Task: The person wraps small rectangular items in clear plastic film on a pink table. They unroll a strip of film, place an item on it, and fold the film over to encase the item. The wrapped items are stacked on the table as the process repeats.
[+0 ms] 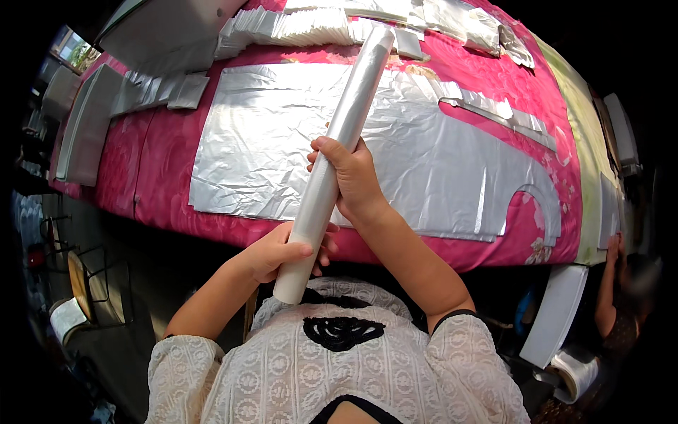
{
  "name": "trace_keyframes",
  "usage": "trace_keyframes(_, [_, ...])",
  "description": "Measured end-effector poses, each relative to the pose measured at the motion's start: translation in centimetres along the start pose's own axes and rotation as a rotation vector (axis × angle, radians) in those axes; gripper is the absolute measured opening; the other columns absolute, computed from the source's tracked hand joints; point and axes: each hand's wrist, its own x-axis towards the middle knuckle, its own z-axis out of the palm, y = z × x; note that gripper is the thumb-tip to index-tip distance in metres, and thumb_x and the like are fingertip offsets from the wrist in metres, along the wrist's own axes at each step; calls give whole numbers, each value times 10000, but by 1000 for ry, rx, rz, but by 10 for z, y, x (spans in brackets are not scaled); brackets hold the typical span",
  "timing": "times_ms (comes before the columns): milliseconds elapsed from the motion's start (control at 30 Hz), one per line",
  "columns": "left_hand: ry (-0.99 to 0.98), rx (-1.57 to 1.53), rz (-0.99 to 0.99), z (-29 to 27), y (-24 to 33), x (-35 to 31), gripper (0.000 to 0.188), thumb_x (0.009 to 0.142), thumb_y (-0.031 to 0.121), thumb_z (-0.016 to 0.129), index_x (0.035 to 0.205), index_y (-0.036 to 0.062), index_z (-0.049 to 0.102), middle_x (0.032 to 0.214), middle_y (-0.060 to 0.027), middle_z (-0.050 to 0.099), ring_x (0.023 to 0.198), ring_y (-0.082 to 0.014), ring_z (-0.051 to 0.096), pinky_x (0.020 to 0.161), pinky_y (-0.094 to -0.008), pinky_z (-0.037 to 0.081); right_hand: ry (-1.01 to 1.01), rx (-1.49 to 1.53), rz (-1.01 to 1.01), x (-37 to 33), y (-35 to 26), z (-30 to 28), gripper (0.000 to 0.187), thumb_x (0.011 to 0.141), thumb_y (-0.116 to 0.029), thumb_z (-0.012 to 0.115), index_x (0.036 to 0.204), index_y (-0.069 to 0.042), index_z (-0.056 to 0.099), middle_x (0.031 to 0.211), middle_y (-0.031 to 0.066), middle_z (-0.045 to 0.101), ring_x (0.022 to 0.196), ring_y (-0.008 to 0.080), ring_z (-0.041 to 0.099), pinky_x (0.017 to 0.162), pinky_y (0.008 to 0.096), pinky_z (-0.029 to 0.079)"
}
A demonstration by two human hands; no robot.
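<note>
A long roll of whitish plastic film (357,99) is held in both hands, slanting from near my chest up and away to the right. My left hand (282,251) wraps round its lower part, thumb across the front. Higher up, around its middle, my right hand (349,169) grips it with fingers curled round. Beneath the roll, a flat stack of white plastic aprons or bags (438,162) lies spread on the table, wrinkled at the left, with a curved cut-out and strap shape at the right end.
A pink flowered cloth (169,162) covers the table. Along the back stand several folded white packets (282,28); more folded sheets (159,92) lie at the left beside a white box (88,127). Another person's arm (607,290) shows at the far right, near a white panel (558,314).
</note>
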Motion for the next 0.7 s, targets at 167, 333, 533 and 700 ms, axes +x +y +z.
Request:
trace_keyframes(167, [289,76,-43,-15,-14,8,534,843,492,559,1113,36,491,829,-66,590,702,-145,597,615,-289,515,7,-26,36,-3,24,-11,499,764,-189,690,1110,15,396,941,117,520,795,170,578,696,310,519])
trace_keyframes(333, [215,276,-207,-23,-24,-8,416,866,442,565,973,43,527,790,-56,584,660,-133,579,583,-284,500,195,39,-41,43,-18,-64,525,768,-152,681,1162,36,390,934,112,556,837,174,585,747,301,500])
trace_keyframes(533, [190,281,-276,-30,-41,-23,348,869,368,588,973,39,539,790,-43,579,671,-128,570,613,-280,491,236,-726,-253,77,-68,-145,280,798,-203,662,991,-16,584,894,46,606,742,104,546,661,249,459])
trace_keyframes(700, [210,292,-303,-32,-44,-23,502,809,438,636,1088,34,529,793,-53,576,663,-134,569,614,-283,485,-58,-831,139,63,-80,-127,245,816,-252,673,886,-22,630,760,5,599,649,71,514,584,228,432])
